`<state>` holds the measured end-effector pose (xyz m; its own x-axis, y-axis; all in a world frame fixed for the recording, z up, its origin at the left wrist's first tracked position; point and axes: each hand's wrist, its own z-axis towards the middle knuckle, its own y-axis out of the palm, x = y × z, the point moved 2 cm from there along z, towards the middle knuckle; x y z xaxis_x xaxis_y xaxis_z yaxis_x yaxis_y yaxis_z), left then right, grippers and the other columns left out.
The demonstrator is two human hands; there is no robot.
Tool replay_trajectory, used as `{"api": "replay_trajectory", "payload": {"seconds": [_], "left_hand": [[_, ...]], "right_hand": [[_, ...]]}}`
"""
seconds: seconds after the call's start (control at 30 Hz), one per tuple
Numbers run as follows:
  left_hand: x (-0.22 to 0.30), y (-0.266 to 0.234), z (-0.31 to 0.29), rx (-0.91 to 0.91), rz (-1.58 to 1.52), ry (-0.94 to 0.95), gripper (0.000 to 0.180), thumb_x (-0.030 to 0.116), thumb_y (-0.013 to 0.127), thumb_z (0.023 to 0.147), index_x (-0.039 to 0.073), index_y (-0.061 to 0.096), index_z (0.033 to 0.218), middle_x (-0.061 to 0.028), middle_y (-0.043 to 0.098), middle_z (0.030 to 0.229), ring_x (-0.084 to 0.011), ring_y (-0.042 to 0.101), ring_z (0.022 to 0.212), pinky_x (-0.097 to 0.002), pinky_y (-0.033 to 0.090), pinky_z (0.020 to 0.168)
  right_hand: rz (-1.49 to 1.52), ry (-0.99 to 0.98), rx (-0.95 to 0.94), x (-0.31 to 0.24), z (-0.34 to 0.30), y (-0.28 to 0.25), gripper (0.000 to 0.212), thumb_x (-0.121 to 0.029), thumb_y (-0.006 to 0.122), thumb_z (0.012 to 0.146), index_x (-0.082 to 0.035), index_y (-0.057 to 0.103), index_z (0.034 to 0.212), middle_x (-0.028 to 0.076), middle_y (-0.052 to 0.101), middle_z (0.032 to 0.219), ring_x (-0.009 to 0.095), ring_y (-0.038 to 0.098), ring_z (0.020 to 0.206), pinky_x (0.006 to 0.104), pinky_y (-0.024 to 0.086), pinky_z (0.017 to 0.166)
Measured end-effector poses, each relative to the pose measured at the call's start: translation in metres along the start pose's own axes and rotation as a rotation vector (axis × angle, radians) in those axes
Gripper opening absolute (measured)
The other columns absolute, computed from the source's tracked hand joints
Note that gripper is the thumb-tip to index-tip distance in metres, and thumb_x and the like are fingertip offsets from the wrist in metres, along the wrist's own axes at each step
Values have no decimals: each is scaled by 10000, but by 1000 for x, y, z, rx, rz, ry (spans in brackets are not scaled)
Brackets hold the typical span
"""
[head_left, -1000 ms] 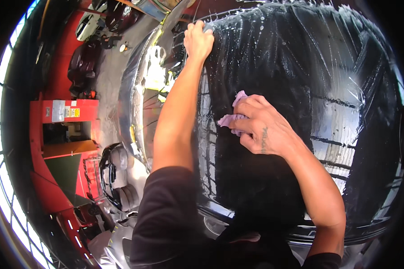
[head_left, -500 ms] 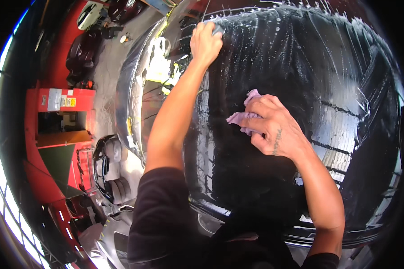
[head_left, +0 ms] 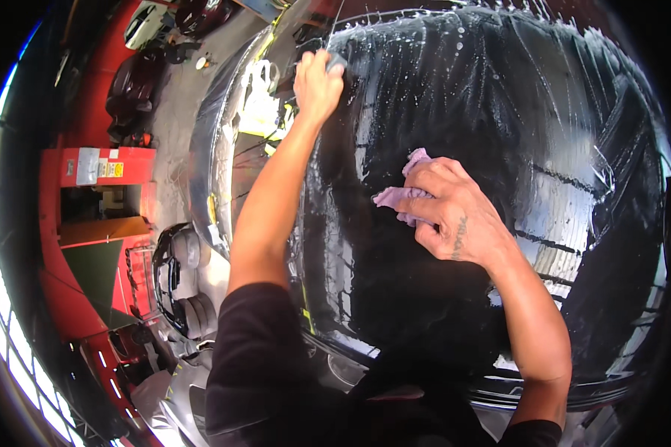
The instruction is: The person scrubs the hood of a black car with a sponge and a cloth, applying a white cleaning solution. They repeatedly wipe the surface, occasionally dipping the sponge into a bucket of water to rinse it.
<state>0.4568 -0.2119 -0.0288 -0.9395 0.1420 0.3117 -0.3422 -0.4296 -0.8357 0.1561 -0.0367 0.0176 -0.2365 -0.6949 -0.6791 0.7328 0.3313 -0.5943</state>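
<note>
A glossy black car panel (head_left: 425,298), wet and streaked with whitish residue, spreads beneath both hands. Near its far left edge, my left hand (head_left: 318,86) is closed around a small grey pad (head_left: 337,62); only part of the pad shows past the fingers, so its exact kind is unclear. My right hand (head_left: 451,212) holds a crumpled lavender cloth (head_left: 406,197) over the middle of the panel. Folds of the cloth stick out left of the fingers. Whether the cloth touches the panel cannot be told.
Left of the panel, plastic sheeting with yellow tape (head_left: 211,208) covers neighbouring bodywork. Farther left stand a red cabinet (head_left: 67,223) with an orange shelf and a black bumper-like part (head_left: 173,268). Dark car parts (head_left: 136,89) lie on the grey floor (head_left: 179,112) at the upper left.
My left hand has moved left and slightly nearer with the grey pad in it. My right hand and the lavender cloth have stayed almost in place.
</note>
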Motion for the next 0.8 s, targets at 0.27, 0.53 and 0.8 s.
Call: {"api": "replay_trajectory", "payload": {"seconds": [0.27, 0.53, 0.8], "left_hand": [[15, -38, -123, -66, -161, 45, 299, 194, 735, 933, 3, 689, 1157, -225, 636, 1092, -430, 633, 1071, -504, 509, 951], [-37, 14, 43, 30, 44, -66, 322, 251, 752, 912, 30, 686, 1137, -222, 678, 1099, -433, 664, 1064, -517, 506, 936], [51, -33, -115, -116, -221, 181, 325, 139, 766, 884, -9, 701, 1165, -205, 614, 1064, -410, 623, 1021, -509, 502, 908]], "right_hand": [[-51, 49, 21, 11, -12, -14, 378, -55, 685, 686, -88, 827, 1034, 106, 696, 1082, 319, 655, 1159, 457, 481, 1109], [-1, 5, -17, -4, 0, 3, 396, -53, 671, 672, -77, 823, 1038, 107, 691, 1076, 308, 663, 1140, 461, 482, 1103], [-37, 51, 33, 12, -12, -12, 404, -62, 677, 682, -98, 823, 1057, 101, 694, 1063, 299, 657, 1168, 460, 479, 1104]]}}
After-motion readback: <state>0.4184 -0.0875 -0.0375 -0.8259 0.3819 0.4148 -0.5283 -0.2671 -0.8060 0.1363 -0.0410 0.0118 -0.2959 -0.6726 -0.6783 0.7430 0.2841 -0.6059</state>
